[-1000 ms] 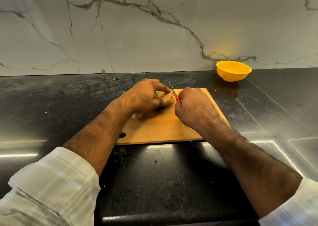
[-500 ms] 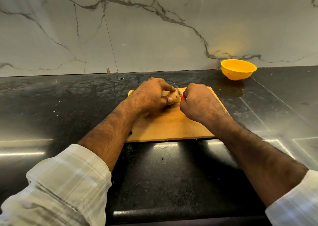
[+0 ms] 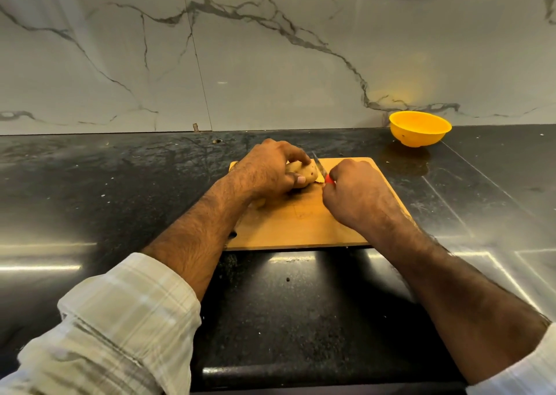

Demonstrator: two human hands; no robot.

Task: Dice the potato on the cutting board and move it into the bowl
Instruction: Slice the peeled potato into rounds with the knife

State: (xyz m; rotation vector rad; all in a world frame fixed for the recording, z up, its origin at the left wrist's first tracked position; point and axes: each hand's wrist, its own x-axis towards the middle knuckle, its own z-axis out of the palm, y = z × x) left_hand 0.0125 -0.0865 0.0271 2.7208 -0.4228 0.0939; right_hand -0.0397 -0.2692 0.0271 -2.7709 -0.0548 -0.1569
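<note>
curling over the potato [image 3: 304, 170] on the cutting board [image 3: 301, 226], left hand [image 3: 267, 169]; right hand [image 3: 352, 193] gripping knife [image 3: 320, 169]

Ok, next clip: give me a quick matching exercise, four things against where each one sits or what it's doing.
Things:
1. potato
2. bowl
3. knife
4. cutting board

Places or states:
A. far right on the counter, by the wall
B. held in the right hand, red handle
C. lying flat on the black counter
D. gripped by the left hand on the board

Pairs: 1-D, 2-A, 3-B, 4-C
</note>
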